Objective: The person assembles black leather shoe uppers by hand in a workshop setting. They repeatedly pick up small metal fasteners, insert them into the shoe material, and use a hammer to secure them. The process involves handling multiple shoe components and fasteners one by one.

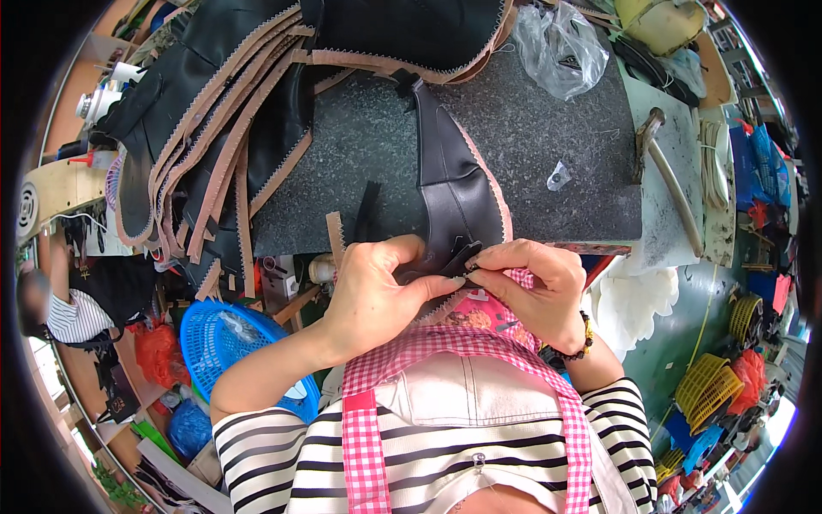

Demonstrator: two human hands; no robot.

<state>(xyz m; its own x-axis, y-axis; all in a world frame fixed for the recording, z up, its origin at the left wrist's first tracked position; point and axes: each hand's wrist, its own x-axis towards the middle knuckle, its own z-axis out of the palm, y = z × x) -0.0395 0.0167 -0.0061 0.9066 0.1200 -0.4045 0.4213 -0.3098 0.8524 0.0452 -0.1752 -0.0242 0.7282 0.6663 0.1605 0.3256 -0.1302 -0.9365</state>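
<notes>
A black leather piece (458, 184) with a tan zigzag-cut edge, possibly a boot upper, stretches from the dark worktable toward my lap. My left hand (368, 287) is closed on its near end, with the thumb pointing right and the fingers partly under the leather. My right hand (544, 287) pinches at the same end, thumb and index fingertips close to my left thumb. Between the fingertips lies a short black strip (462, 257); what exactly the right fingertips hold is too small to make out.
Several similar black leather pieces (385, 34) with tan edges lie piled at the far left. A clear plastic bag (561, 51) and a hammer-like tool (672, 184) rest at the right. Below left stands a blue basket (231, 343). Another person (73, 313) sits at far left.
</notes>
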